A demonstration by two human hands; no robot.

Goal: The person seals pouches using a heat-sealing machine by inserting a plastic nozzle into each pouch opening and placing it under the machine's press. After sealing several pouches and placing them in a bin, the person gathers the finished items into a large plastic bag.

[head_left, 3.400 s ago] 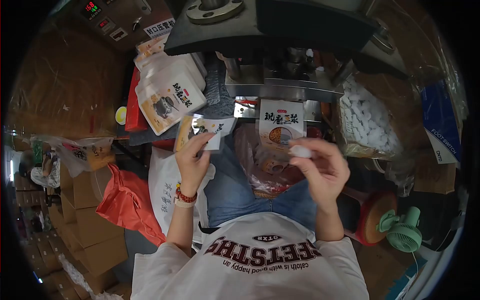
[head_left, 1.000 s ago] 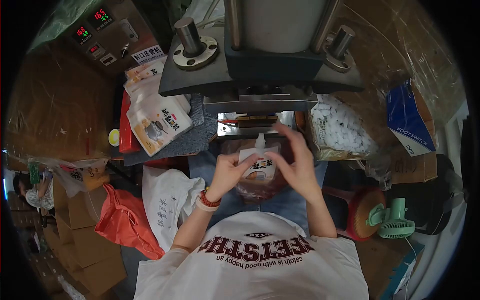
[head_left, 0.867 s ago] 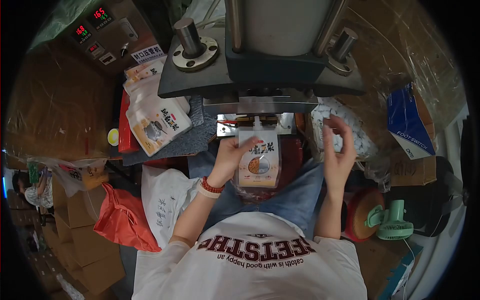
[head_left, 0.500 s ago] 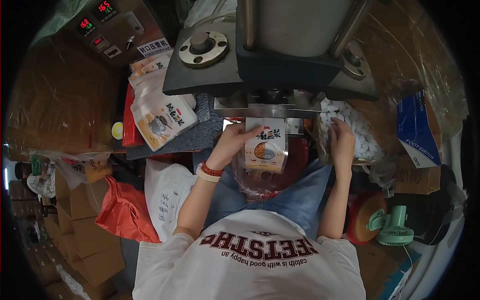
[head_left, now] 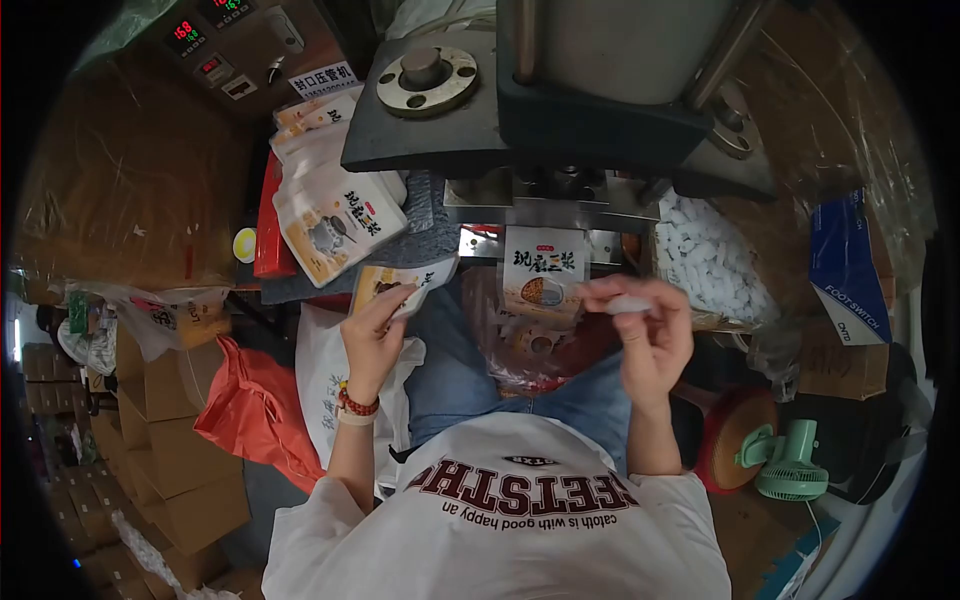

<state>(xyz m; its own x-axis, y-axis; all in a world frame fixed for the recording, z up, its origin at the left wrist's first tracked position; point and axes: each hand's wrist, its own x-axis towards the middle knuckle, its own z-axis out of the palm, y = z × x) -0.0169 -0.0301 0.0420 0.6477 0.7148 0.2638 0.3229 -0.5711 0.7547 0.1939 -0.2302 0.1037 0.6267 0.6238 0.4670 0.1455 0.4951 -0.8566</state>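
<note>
A printed white-and-yellow pouch (head_left: 425,279) is pinched in my left hand (head_left: 372,335), in front of the stack of similar pouches (head_left: 340,225). My right hand (head_left: 655,340) is raised with a small white plastic piece (head_left: 628,304) between thumb and fingers; its exact shape is blurred. Just left of those fingers, another printed pouch (head_left: 543,262) hangs upright at the metal jaws of the press machine (head_left: 600,125). Below it, a clear plastic bag (head_left: 485,335) has more printed pouches in it. A box of small white plastic pieces (head_left: 708,255) stands beyond my right hand.
The control panel (head_left: 235,45) with lit digits is at the upper left. A blue-and-white foot switch box (head_left: 848,265) stands at the right, above a green fan (head_left: 793,460). An orange-red bag (head_left: 258,405) and brown cartons (head_left: 185,440) lie to the left.
My left hand has left the pouch at the machine, moved left and now holds another pouch. My right hand has come from the box of white pieces toward the machine, holding one.
</note>
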